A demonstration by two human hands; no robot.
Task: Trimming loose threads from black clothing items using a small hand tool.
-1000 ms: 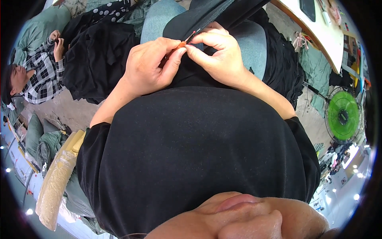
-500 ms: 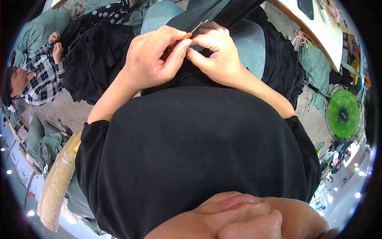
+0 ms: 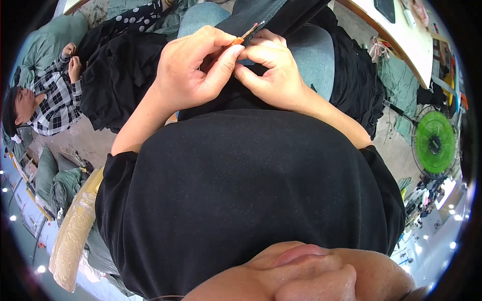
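Left hand (image 3: 193, 75) w/ orange-handled tool (image 3: 247, 34) pinched, raised since 1 s ago; right hand (image 3: 271, 72) pinching dark fabric (image 3: 261, 15).

left hand (image 3: 193, 70) fingers pinched, right hand (image 3: 273, 75) curled

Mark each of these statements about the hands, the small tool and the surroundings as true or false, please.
1. The left hand pinches a small orange-handled tool. True.
2. The right hand rests flat on the floor, away from the left hand. False: it is raised against the dark fabric, fingertips close to the left hand's.
3. A green fan stands at the right of the view. True.
4. The fan is red. False: it is green.
5. A person in a checked shirt is at the left. True.
6. The tool's tip points down toward the person's black shirt. False: it points up and away, toward the dark fabric.
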